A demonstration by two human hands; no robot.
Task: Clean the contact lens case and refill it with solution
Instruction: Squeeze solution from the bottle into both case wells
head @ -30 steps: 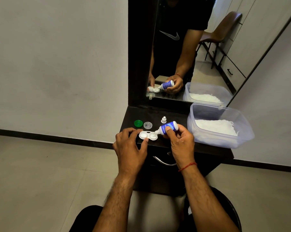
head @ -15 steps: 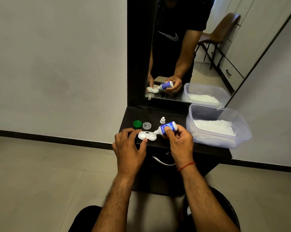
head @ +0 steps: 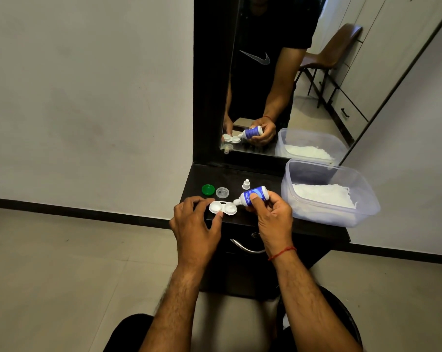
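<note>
- The contact lens case [head: 223, 208] lies open near the front edge of the dark desk [head: 265, 174], both wells facing up.
- The left hand [head: 194, 224] pinches the case's left end, its fingers [head: 189, 202] curled behind it and the thumb at the front rim.
- The right hand [head: 273, 219] grips the solution bottle [head: 254, 195], tilted with the nozzle at the right well.
- A green cap [head: 208, 189], a clear cap [head: 222, 192] and a white bottle cap [head: 245, 184] sit just behind the case.
- A plastic tub [head: 362, 196] stands to the right.

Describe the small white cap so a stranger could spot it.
Find the dark dresser top below the mirror. Just behind the blue bottle stands a small white cap, upright and cone-shaped, unlike the flat green lid and clear lid left of it.
</note>
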